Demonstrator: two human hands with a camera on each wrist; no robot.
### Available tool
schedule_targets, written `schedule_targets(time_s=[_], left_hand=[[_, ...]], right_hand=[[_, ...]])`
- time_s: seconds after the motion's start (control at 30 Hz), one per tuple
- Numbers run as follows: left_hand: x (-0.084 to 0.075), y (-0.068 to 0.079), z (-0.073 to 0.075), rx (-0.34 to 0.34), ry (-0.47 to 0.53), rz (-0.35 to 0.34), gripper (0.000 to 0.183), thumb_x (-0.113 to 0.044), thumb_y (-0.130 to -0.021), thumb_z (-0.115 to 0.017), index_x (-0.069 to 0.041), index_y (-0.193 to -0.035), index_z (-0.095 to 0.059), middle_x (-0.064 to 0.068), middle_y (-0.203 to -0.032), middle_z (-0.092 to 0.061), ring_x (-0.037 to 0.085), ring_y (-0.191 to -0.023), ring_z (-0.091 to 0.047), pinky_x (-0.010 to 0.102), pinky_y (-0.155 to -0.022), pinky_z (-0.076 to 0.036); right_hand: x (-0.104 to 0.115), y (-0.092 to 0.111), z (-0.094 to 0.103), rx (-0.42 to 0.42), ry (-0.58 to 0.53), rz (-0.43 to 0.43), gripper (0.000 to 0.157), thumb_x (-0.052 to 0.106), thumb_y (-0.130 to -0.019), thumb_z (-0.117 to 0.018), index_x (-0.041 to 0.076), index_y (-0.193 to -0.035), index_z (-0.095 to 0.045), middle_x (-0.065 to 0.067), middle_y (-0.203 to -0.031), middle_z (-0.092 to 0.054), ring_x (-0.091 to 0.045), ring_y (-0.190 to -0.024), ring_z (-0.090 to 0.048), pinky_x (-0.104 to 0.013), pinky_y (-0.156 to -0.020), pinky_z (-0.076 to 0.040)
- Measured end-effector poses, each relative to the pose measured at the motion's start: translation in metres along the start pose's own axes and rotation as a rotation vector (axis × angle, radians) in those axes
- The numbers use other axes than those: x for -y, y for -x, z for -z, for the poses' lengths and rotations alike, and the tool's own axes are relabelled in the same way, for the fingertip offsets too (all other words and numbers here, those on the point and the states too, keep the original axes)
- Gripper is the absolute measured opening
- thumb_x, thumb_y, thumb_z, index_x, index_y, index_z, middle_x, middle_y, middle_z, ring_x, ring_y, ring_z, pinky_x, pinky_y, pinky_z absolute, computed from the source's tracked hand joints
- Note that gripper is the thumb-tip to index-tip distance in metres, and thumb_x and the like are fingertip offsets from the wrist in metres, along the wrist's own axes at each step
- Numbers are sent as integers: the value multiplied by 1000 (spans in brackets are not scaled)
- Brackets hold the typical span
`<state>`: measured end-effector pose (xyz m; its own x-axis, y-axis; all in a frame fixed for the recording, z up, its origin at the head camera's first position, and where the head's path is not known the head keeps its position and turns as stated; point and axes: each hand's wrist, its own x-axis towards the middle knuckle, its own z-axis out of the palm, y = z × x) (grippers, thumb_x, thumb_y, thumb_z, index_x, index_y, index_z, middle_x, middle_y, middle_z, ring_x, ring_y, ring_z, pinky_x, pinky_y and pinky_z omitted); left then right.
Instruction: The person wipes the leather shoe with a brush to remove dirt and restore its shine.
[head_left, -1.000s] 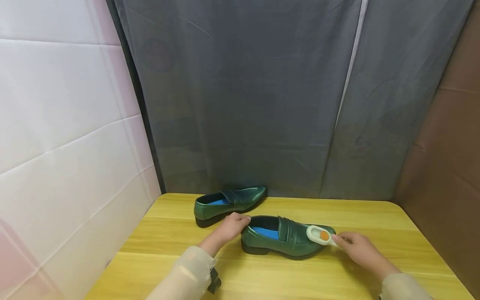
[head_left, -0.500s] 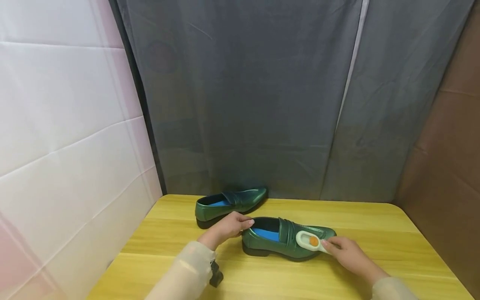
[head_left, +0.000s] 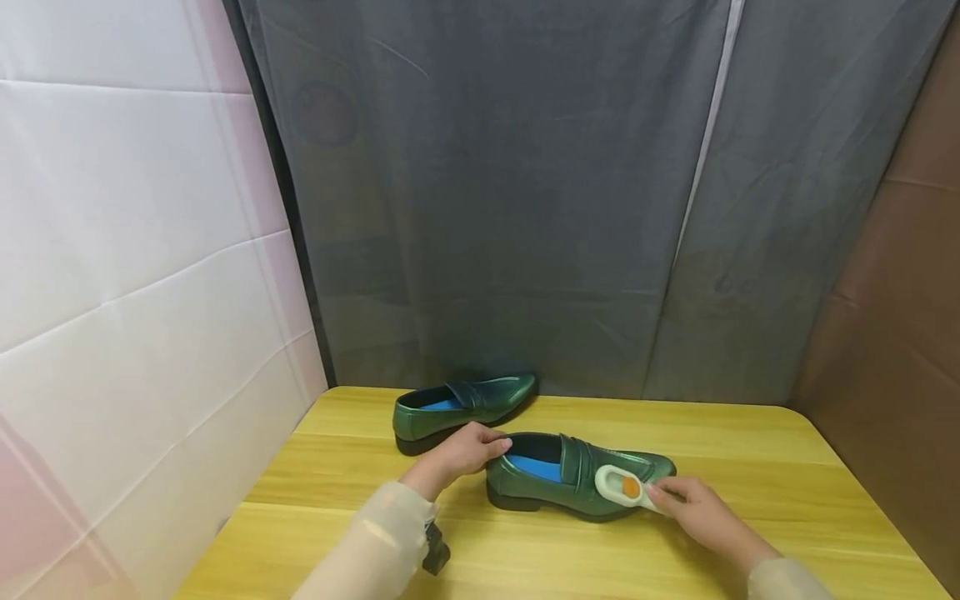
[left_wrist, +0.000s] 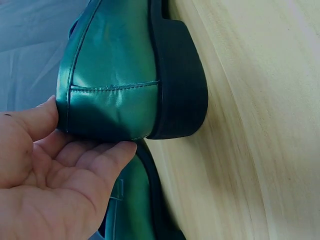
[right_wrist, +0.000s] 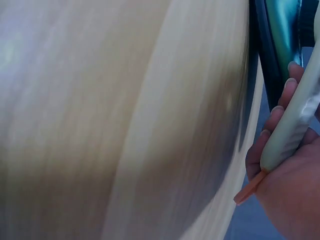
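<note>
Sitting flat on the yellow counter (head_left: 750, 450), the near shoe (head_left: 573, 485) is between our two hands. It is shiny green, with a blue lining (head_left: 536, 468) and a black sole (head_left: 513, 502), and its toe points right. At the back of the near shoe is our left hand (head_left: 463, 450). That grip is narrow: the thumb is at the top edge and the fingers are against the heel, so we hold the shoe there. By the toe of the near shoe is our right hand (head_left: 693, 504). Its grip is wrapped around a pale tool (head_left: 643, 497) with a loop at one end and an orange spot (head_left: 631, 487). The loop is over the side of the near shoe, close to the toe. It looks like it touches the green part, but the right wrist view cuts that end off, so we cannot be sure. An orange tip (right_wrist: 247, 190) sticks out of the tool's other end, by our palm. Behind the near shoe, and to its left, is the far shoe (head_left: 480, 402), also green, with its toe pointing the same way. Well behind the near shoe is a big gray curtain (head_left: 510, 208).
</note>
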<state>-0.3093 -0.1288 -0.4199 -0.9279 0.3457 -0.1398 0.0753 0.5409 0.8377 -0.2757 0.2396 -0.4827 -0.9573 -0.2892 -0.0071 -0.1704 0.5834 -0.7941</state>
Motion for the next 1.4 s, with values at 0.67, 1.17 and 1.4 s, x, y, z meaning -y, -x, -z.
schedule_targets(time_s=[0.67, 1.17, 1.4], left_hand=[[1, 1, -3, -29, -8, -15, 40, -26, -92, -56, -4, -125, -56, 12, -125, -54, 27, -116, -48, 45, -86, -45], [4, 2, -1, -31, -22, -36, 37, -25, -93, -54, -3, -123, -58, 5, -113, -60, 19, -98, -52, 41, -83, -47], [2, 3, -1, -29, -11, -46, 36, -23, -93, -54, -2, -122, -58, 6, -114, -60, 19, -100, -52, 41, -82, -48]], right_hand=[[51, -20, -26, -62, 142, 13, 42, 58, -87, -46, 21, -92, -64, 8, -84, -59, -13, -77, -51, -33, -67, -42], [26, -9, -6, -114, 127, -103, 52, 57, -89, -41, 12, -99, -63, -3, -76, -54, -16, -68, -46, -30, -58, -38], [15, -1, 11, -105, 206, -113, 64, 58, -90, -39, 3, -115, -60, -8, -97, -61, -24, -85, -53, -39, -71, -44]])
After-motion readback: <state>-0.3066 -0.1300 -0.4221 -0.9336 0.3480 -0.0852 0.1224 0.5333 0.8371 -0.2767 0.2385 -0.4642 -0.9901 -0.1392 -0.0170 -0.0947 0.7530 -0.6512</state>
